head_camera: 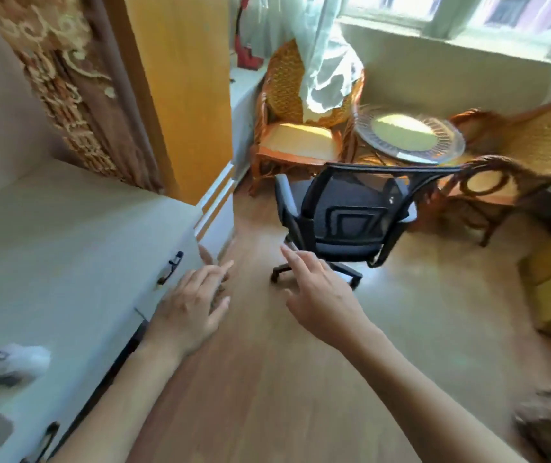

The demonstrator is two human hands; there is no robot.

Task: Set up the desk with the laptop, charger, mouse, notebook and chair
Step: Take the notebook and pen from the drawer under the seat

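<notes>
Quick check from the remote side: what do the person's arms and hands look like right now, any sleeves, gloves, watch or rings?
Both forearms are bare as far as the frame shows, with no sleeves in view. The left hand and right hand are ungloved. No watch, bracelet or ring shows on either, though motion blur softens fine detail.

My chair [344, 208] has a black mesh back, dark plastic frame and grey cloth seat. The table [67, 228] looks smooth, matt and pale, with dark metal handles [170, 267]. The floor [267, 362] is glossy wood. Woven wicker armchairs [287, 95] flank a glass-topped round stand [407, 135]; sheer cloth curtain [327, 61].
</notes>
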